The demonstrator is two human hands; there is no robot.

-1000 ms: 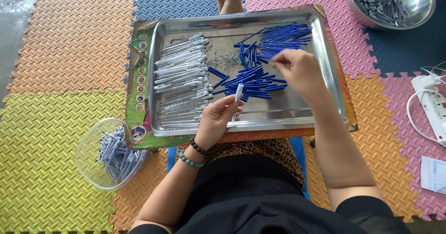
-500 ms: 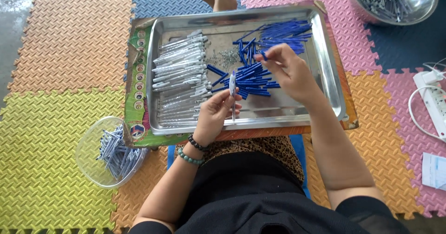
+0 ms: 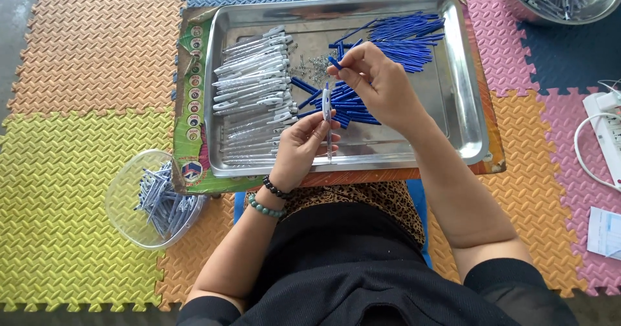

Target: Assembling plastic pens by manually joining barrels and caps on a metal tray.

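Silver metal tray (image 3: 466,106) sits below my hands: my left hand (image 3: 304,146) grips an upright white pen barrel (image 3: 327,109), my right hand (image 3: 378,83) pinches a small blue plastic piece (image 3: 334,62).

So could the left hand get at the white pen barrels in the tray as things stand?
Probably yes. The left hand holds a pen upright just right of the white barrels, which lie uncovered in the tray; nothing sits between, though its fingers are occupied.
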